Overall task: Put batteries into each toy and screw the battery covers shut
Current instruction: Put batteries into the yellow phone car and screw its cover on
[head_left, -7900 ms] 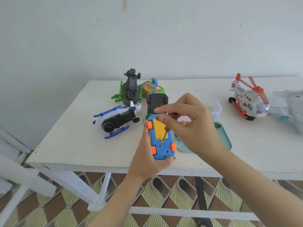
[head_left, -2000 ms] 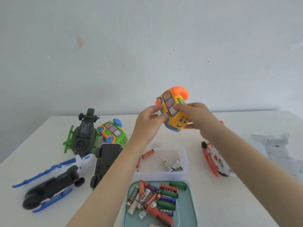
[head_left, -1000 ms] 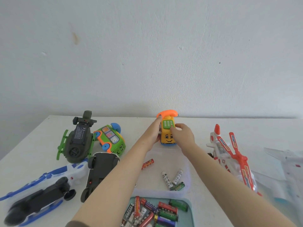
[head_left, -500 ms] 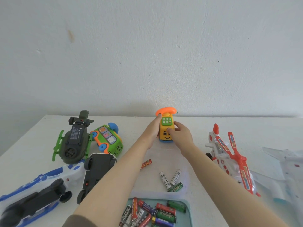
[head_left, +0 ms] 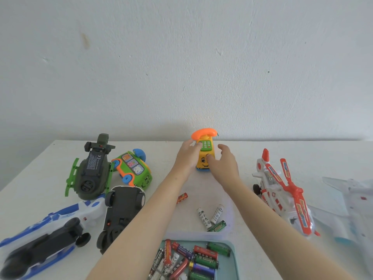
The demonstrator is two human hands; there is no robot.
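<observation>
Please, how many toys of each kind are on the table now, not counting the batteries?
Helicopters: 3 (dark green helicopter, blue-and-white helicopter, red-and-white helicopter)
Phone cars: 2 (green phone car, yellow phone car)
Cars: 1 (black car, upside down)
Planes: 1 (white plane)
Total: 7 toys

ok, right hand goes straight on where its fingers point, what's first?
Right hand: probably the side of the yellow toy phone; if it misses, the wall behind. Depth unclear.
</observation>
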